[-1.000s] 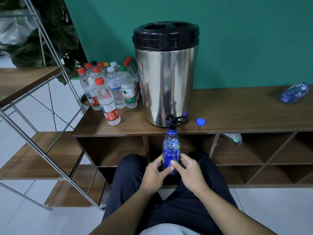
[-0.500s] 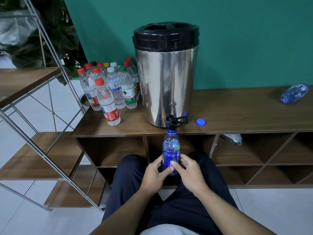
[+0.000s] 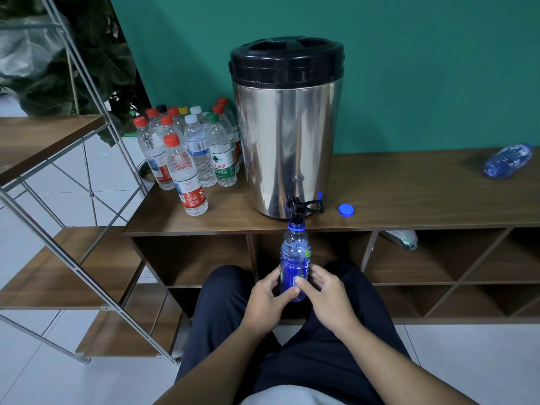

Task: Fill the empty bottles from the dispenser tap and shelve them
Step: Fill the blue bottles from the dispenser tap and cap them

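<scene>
both hands — left hand (image 3: 267, 299) and right hand (image 3: 324, 293) — are gripping the blue bottle (image 3: 294, 266) upright at lower centre, its mouth sitting directly under the tap (image 3: 296, 210).

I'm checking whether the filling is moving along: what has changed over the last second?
Nothing visibly moved. Both the left hand and right hand keep their grip on the blue bottle, its mouth under the dispenser tap; the blue cap lies where it was. Any rise in water level is too slight to tell.
</scene>
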`<action>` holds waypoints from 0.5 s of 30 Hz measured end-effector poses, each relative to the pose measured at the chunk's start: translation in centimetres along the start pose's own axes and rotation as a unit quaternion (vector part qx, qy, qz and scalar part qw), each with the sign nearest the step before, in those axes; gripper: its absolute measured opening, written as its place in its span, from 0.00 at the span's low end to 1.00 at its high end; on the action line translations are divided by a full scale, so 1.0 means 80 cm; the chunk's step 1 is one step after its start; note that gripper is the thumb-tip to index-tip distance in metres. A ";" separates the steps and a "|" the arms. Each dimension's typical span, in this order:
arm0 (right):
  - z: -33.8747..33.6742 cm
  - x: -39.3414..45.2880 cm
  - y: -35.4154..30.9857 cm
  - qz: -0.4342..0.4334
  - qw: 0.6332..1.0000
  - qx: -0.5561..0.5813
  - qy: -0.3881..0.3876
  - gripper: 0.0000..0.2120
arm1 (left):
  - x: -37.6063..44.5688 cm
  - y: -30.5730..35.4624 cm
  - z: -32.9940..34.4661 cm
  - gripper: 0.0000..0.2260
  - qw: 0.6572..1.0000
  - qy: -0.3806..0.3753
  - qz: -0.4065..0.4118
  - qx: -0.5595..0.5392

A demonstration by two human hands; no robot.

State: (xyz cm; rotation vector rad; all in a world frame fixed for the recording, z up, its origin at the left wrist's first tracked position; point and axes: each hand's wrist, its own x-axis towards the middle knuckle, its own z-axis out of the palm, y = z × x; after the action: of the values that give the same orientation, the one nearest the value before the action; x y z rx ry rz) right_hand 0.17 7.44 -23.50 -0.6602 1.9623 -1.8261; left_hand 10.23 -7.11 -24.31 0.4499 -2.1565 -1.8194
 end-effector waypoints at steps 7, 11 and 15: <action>0.000 0.001 0.001 0.003 1.000 -0.003 0.000 0.16 | 0.000 -0.001 0.000 0.23 1.000 -0.001 0.002 -0.001; -0.001 0.001 0.003 0.004 1.000 -0.005 0.000 0.16 | 0.000 0.000 0.000 0.23 1.000 -0.003 0.002 -0.005; -0.001 0.002 0.004 0.001 1.000 -0.008 -0.003 0.16 | 0.000 0.000 0.000 0.23 1.000 -0.003 0.002 -0.006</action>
State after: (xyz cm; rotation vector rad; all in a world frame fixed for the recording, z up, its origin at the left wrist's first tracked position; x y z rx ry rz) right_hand 0.00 7.43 -23.84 -0.6678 1.9756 -1.8056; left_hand 10.23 -7.13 -24.28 0.4377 -2.1480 -1.8332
